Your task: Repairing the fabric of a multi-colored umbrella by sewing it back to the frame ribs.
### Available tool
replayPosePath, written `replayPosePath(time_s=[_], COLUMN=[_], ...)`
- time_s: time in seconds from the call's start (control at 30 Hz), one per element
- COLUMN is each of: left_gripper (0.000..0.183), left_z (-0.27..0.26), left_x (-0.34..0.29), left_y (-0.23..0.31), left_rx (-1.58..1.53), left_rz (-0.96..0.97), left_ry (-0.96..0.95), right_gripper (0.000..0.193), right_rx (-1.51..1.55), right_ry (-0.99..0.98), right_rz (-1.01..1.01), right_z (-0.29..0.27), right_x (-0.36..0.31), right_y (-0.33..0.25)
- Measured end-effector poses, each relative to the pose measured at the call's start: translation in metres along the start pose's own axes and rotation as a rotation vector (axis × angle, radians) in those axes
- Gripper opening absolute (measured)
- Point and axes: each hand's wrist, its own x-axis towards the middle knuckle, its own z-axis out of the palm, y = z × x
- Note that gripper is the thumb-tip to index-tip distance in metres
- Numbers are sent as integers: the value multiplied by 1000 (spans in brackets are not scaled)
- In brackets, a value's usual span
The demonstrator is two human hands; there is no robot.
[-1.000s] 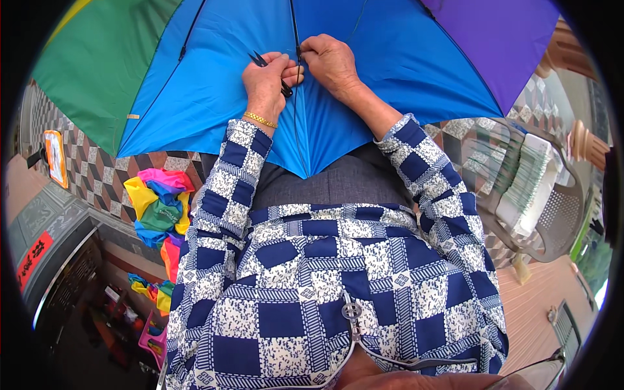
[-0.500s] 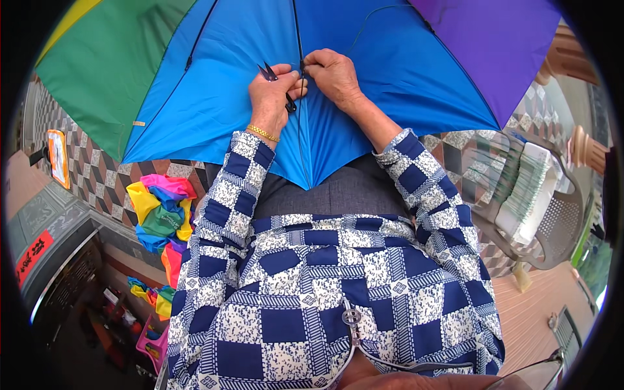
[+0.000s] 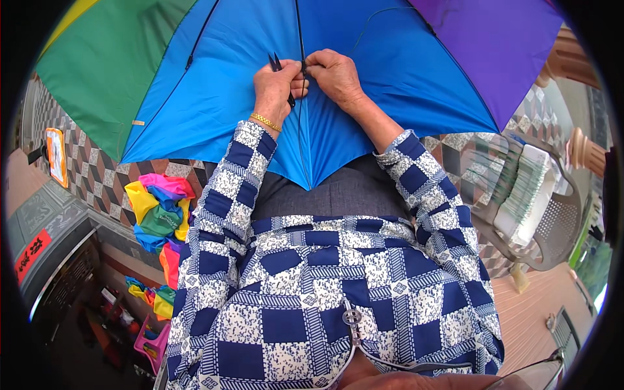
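Observation:
A large umbrella canopy (image 3: 214, 84) with green, blue and purple panels lies across my lap, its dark ribs running up the blue cloth. My left hand (image 3: 276, 88), with a gold bracelet at the wrist, holds small black thread snips (image 3: 278, 67) whose tips point up. My right hand (image 3: 335, 73) pinches the blue fabric at a rib (image 3: 301, 39) right beside the left hand. Both hands touch at the rib's seam. A thin dark thread (image 3: 377, 16) loops off to the upper right.
A heap of folded multicoloured umbrella cloth (image 3: 159, 211) lies on the tiled floor at my left. A grey perforated chair (image 3: 552, 221) holding a stack of pale pieces stands at right. A dark metal cabinet (image 3: 52, 260) is at lower left.
Both hands and the canopy have shifted slightly down in view, staying together at the rib. The snips stay in the left hand.

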Motion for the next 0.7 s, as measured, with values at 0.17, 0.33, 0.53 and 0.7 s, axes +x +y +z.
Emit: replayPosePath(time_s=[0.17,0.33,0.53,0.7], left_gripper=[7,9,10,10], left_z=[2,3,-1,-3], left_x=[1,-3,-7,-7], left_y=[-6,-10,-13,-14], left_rx=[64,-3,-81,-75], left_rz=[74,134,178,194], left_ry=[42,106,147,144], right_gripper=[10,10,17,22], right_rx=[-62,-117,-247,-336], right_ry=[29,109,97,-12], right_rz=[-46,12,55,172], right_z=[1,2,0,2], right_x=[-1,-9,-29,-25], right_y=[-2,-16,-39,-43])
